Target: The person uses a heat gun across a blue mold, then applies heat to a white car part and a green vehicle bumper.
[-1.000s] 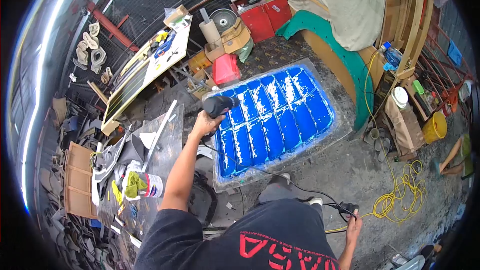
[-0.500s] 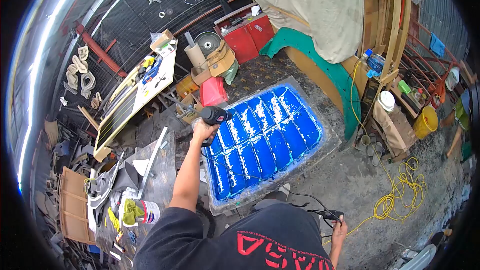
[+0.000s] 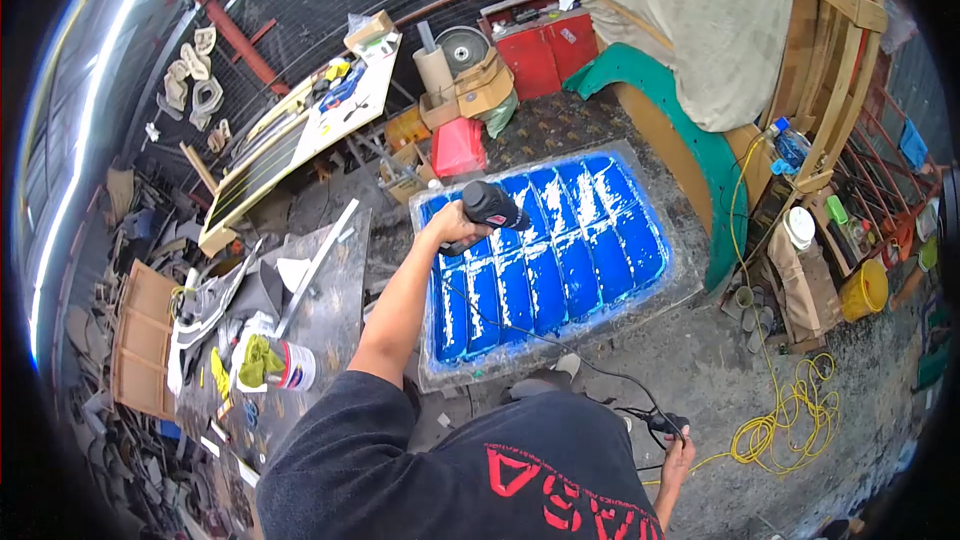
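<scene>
My left hand (image 3: 456, 226) is wrapped around the grip of a black corded heat gun (image 3: 494, 206), held over the upper left part of a blue ribbed mould (image 3: 545, 285). White patches streak the mould's panels, and a rough grey border surrounds it. The gun's nozzle points right across the panels; whether it touches them I cannot tell. A black cord (image 3: 590, 365) runs from the gun towards my right side. Low on the right, my right hand (image 3: 680, 458) is closed on a black plug connection (image 3: 668, 425), where the black cord meets a yellow extension cord (image 3: 775, 425).
On the left, a workbench (image 3: 325, 325) carries a paint tin (image 3: 297, 368) with a yellow-green cloth. Behind stands a tilted white board (image 3: 355, 100) with tools. A green curved panel (image 3: 705, 165) and a yellow bucket (image 3: 863, 292) stand right of the mould.
The heat gun in my left hand has moved right and slightly up over the mould. The view has shifted a little; my right hand still holds the plug connection.
</scene>
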A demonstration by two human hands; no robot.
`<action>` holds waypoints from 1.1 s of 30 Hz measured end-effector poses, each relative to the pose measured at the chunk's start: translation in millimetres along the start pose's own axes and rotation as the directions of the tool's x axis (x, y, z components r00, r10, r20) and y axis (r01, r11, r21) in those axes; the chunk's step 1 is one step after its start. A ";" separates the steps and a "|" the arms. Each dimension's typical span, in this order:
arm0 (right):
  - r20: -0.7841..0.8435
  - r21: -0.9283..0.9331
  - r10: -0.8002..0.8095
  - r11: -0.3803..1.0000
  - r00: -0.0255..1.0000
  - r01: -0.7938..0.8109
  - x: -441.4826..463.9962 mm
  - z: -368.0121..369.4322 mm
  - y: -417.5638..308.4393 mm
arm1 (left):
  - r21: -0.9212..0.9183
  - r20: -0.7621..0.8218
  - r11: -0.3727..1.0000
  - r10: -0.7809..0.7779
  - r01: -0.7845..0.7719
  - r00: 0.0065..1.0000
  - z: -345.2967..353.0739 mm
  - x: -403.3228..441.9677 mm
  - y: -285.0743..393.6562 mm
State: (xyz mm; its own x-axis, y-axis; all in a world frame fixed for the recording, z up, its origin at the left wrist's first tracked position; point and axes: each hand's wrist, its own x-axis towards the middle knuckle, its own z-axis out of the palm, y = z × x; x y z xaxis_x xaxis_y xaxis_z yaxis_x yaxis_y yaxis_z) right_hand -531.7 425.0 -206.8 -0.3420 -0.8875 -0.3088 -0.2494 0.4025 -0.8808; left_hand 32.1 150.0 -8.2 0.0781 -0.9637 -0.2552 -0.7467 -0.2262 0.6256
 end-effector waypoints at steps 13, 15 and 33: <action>0.081 -0.001 0.034 0.999 0.996 -0.034 15.0 -39.9 2.1 | 0.087 0.193 0.977 0.177 -0.196 0.965 16.7 -74.5 39.1; 0.090 -0.017 0.014 1.000 0.996 -0.012 16.6 -42.7 7.1 | 0.116 0.162 0.990 0.058 -0.078 0.985 12.9 -77.5 57.6; -0.229 -0.029 0.062 0.997 0.972 -0.070 -27.6 -31.7 11.8 | 0.370 0.126 0.825 0.412 -0.428 0.902 -1.6 65.6 107.4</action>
State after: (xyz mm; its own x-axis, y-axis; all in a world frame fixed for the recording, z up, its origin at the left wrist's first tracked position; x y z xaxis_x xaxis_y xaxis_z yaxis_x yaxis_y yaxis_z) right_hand -554.0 461.3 -197.2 -0.5549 -0.7862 -0.2722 -0.2511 0.4702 -0.8461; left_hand -41.9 62.3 43.4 -0.3203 -0.9451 -0.0649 -0.8933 0.2786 0.3528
